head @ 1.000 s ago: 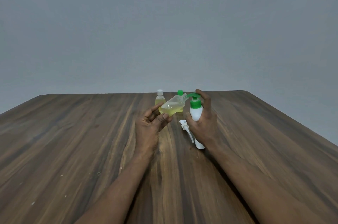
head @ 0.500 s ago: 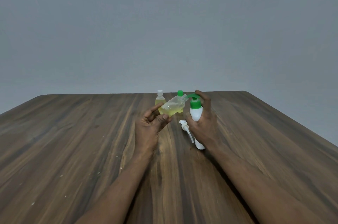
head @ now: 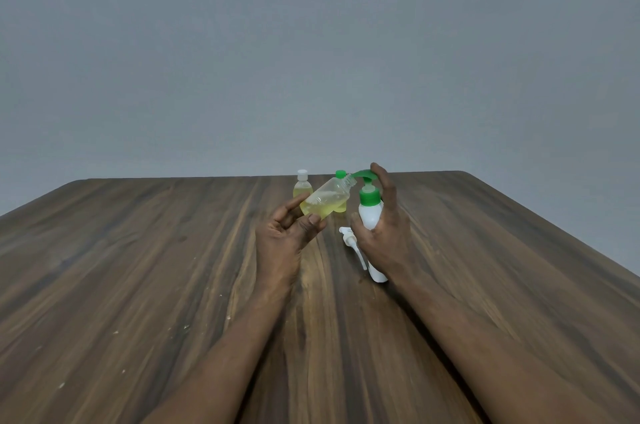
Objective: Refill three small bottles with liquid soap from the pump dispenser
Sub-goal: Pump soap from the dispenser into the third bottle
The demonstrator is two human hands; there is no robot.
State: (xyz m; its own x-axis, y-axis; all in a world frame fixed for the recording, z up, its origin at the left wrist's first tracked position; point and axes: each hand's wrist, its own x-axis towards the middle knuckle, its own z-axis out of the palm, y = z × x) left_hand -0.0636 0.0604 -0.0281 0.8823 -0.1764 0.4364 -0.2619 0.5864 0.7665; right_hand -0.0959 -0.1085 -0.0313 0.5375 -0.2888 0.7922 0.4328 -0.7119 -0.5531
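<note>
**Open bottle held at the pump spout**

The left grip [head: 287,236] pinches a clear small bottle [head: 325,200] by its lower end, with the thumb in front and the fingers behind. The bottle is tilted, its uncapped neck pointing up and towards the right. Yellow liquid lies along its lower side. The neck sits right at the tip of the green spout of the pump dispenser [head: 370,219].

The right grip [head: 384,233] is wrapped round the dispenser's white body, thumb on the left side, and one finger curls over the top of the green pump head. The dispenser's base shows below the wrist. Whether it rests on the worktop [head: 138,267] cannot be told.

All this is about midway between the worktop's left and right edges, nearer the far edge than the near one. Behind the held bottle, close to the far edge, a white-capped bottle [head: 302,186] stands upright with yellow liquid in it. A green-capped bottle [head: 341,175] stands just right of it, its body mostly hidden by the held bottle.

A white pump cap [head: 350,240] with its tube lies flat on the worktop, just left of the dispenser. A plain grey wall [head: 311,42] rises beyond the far edge.
</note>
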